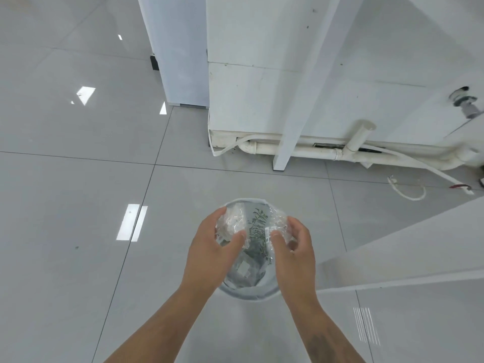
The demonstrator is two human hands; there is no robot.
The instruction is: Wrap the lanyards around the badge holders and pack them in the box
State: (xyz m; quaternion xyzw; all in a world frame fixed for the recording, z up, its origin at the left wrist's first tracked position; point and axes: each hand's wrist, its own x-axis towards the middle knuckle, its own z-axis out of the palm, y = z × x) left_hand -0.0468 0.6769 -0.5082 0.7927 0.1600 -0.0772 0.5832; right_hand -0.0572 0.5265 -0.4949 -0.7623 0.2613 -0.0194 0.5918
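Note:
I look down at a round white waste bin [248, 294] standing on the tiled floor. Above its mouth my left hand [212, 247] grips a crumpled piece of clear plastic wrap [231, 224]. My right hand [290, 244] pinches a second crumpled piece of clear plastic [279, 225] with a small white label. Inside the bin lie more wrappers, one with a green plant print [258, 226]. No lanyard, badge holder or box is in view.
A white table edge [398, 260] runs along the lower right. A table leg [282, 158] stands ahead. White pipes [301, 150] and a loose cable [408, 192] lie along the foot of the white wall. A white pillar [180, 61] rises at the back.

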